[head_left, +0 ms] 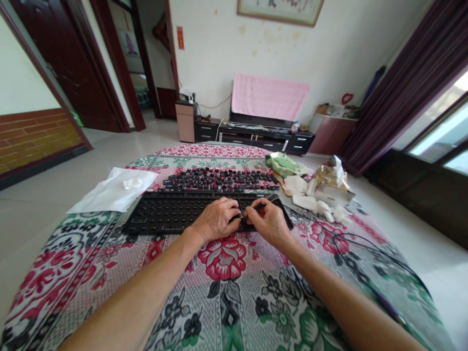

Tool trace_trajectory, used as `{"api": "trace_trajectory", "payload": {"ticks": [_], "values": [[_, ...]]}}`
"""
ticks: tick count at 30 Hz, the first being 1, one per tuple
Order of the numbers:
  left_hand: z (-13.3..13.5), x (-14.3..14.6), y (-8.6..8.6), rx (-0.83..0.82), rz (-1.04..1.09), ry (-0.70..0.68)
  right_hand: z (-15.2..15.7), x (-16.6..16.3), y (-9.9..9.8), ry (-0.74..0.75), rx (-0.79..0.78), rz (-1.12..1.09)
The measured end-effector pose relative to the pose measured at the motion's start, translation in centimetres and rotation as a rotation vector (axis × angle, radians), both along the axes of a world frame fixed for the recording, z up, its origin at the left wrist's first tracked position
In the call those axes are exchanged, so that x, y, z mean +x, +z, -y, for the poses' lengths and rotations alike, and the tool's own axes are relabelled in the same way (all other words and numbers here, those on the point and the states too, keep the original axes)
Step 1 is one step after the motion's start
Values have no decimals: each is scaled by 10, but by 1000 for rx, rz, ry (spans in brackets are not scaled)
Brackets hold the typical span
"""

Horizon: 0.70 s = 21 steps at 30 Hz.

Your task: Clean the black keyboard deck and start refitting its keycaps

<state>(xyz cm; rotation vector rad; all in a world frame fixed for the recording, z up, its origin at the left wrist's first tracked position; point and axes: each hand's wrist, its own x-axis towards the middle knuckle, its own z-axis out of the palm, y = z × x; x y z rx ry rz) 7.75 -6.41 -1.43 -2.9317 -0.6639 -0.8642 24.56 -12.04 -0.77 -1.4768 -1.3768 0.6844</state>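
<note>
A black keyboard with its keycaps taken off lies on a flowered cloth. Behind it sits a heap of loose black keycaps. My left hand rests on the keyboard's right part, fingers curled and pinching something small that I cannot make out. My right hand meets it fingertip to fingertip, closed on a thin dark tool that slants up to the right. The two hands touch over the keyboard's front edge.
A white cloth or paper lies at the left of the keyboard. A tissue box with crumpled tissues and a green bag sit at the right. The keyboard's black cable runs off to the right across the flowered cloth.
</note>
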Motion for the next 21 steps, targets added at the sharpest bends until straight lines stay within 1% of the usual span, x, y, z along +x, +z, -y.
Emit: {"api": "trace_trajectory", "payload": {"ticks": [4, 6, 9, 11, 13, 16, 18, 21], "values": [[-2, 0, -1, -18, 20, 1, 4, 1, 12, 0, -27, -209], [-3, 0, -2, -38, 31, 5, 5, 4, 17, 7, 8, -221], [-4, 0, -2, -60, 44, 11, 5, 10, 19, 36, 61, -170], [-4, -1, -1, -72, 53, 11, 4, 11, 18, 34, 81, -55], [-5, -1, 0, -89, 56, 5, 3, 11, 17, 32, 113, 159], [-5, -2, 1, -110, 48, -20, 2, 7, 17, 97, 157, 451], [-5, -2, 2, -111, 51, -38, 1, 5, 16, 149, 168, 536], [-5, -1, 3, -105, 51, -58, 0, 5, 13, 157, 156, 560]]}}
